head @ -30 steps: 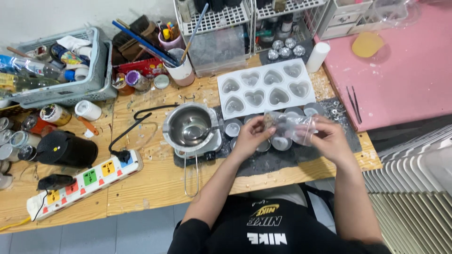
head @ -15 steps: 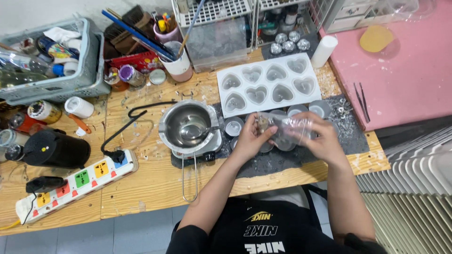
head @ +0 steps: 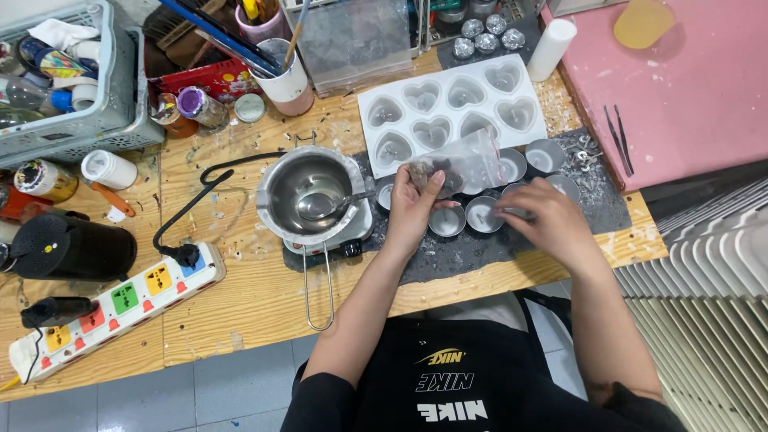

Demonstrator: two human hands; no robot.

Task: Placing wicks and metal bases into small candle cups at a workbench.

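Wooden counter (head: 264, 296), cluttered, carries a dark mat (head: 480, 260) with small metal cups on it. Left hand (head: 414, 210) pinches a clear bag (head: 464, 164) of dark bits, raised just over the cups and the near edge of the white heart mould (head: 452, 112). Right hand (head: 542, 222) reaches down with fingertips closed at a cup (head: 484, 214); whether it holds anything I cannot tell. To do this well, keep the bag mouth up and steady, and place pieces centrally in each cup. Close by on the left stands a steel pot (head: 308, 192) with a spoon on a small burner, its wire handle toward the person; an elbow could catch it. Tweezers (head: 618, 140) lie on the pink board (head: 688, 88), well apart.
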